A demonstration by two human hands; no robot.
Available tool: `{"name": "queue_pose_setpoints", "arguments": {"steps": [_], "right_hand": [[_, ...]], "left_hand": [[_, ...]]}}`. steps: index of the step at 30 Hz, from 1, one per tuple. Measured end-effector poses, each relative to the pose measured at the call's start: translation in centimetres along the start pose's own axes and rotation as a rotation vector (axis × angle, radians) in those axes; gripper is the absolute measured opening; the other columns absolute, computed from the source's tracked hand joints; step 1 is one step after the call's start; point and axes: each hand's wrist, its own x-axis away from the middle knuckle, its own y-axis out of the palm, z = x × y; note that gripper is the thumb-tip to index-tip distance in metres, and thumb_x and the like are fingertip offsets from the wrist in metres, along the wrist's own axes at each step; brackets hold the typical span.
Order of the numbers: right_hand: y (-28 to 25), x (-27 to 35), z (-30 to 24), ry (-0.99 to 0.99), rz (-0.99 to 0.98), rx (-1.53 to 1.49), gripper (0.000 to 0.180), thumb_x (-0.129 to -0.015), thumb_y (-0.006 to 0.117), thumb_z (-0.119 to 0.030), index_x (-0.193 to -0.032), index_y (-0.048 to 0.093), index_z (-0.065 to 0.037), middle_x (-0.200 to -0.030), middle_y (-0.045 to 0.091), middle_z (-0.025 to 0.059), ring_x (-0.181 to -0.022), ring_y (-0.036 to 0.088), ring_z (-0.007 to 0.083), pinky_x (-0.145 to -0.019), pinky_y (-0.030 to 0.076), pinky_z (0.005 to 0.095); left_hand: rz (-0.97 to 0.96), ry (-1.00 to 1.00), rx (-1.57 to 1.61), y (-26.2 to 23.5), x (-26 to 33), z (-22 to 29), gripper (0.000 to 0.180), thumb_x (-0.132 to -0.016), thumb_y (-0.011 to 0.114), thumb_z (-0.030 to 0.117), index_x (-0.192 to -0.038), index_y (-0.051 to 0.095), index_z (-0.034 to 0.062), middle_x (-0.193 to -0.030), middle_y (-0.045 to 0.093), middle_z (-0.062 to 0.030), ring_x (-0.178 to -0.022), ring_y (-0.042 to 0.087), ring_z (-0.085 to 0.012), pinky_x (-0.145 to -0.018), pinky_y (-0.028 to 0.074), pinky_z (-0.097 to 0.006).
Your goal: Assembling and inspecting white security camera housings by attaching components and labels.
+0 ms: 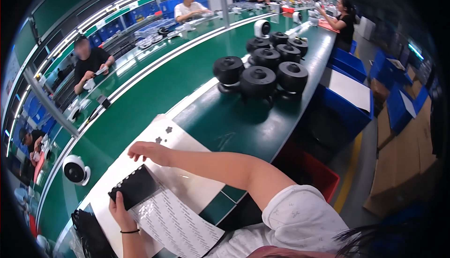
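My left hand [121, 213] grips the near edge of a sheet with a black part [136, 186] and a white printed backing [173, 220]. Small pale notches run along the black part's far left edge. Just beyond that sheet hovers my right hand [152, 153], its fingers loosely bent and slightly apart, with nothing visible in them. Several small dark flower-shaped pieces [162, 136] lie past it on a large white sheet [112, 176] covering the bench. A bundle of black material [91, 232] rests left of my left hand.
Black round housings [258, 81] cluster on the green bench ahead. A white camera-like device [76, 170] stands on the conveyor [154, 87] at left. Blue bins [349, 94], a red bin [323, 173] and cardboard boxes [398, 164] are at right. Other people work along the line.
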Motion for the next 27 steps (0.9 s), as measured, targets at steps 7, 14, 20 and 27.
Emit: {"name": "queue_pose_setpoints", "arguments": {"steps": [7,14,20,27], "right_hand": [[-1.0,1.4,3.3,0.178,-0.052,-0.058,0.030,-0.092,0.042,-0.028,-0.103,0.054,-0.004,-0.095,0.055,0.0040,-0.097,0.049,0.0126,-0.090,0.036,0.0278],[2.1,2.3,0.8,0.231,-0.182,0.182,0.045,-0.073,0.065,-0.035,-0.104,0.054,-0.004,-0.100,0.056,0.0074,-0.098,0.048,0.0150,-0.090,0.035,0.0275],[3.3,3.3,-0.1,0.131,-0.117,0.485,0.043,-0.070,0.070,-0.021,-0.106,0.053,-0.007,-0.106,0.053,0.0064,-0.098,0.051,0.0191,-0.089,0.038,0.0308],[4.0,3.9,0.0,0.156,-0.072,0.280,0.047,-0.071,0.070,-0.013,-0.111,0.047,-0.008,-0.105,0.052,0.0057,-0.098,0.050,0.0182,-0.088,0.039,0.0303]], "left_hand": [[0.005,-0.183,0.136,0.2,1.0,-0.8,0.019,-0.085,0.053,0.010,-0.100,0.055,-0.0004,-0.093,0.059,-0.0031,-0.084,0.053,-0.0111,-0.078,0.042,-0.024],[-0.062,-0.229,0.170,-1.9,2.2,-0.3,0.018,-0.088,0.052,0.014,-0.101,0.053,0.0009,-0.096,0.057,-0.0022,-0.088,0.051,-0.0086,-0.080,0.040,-0.023],[-0.173,-0.150,0.125,-2.5,2.5,-0.1,0.033,-0.084,0.057,0.011,-0.112,0.044,0.0032,-0.099,0.054,-0.0047,-0.090,0.050,-0.0100,-0.081,0.042,-0.026],[-0.190,-0.027,0.015,-2.4,2.5,0.4,0.053,-0.080,0.060,0.005,-0.124,0.031,0.0088,-0.103,0.050,-0.0076,-0.092,0.050,-0.0129,-0.081,0.043,-0.027]]}}
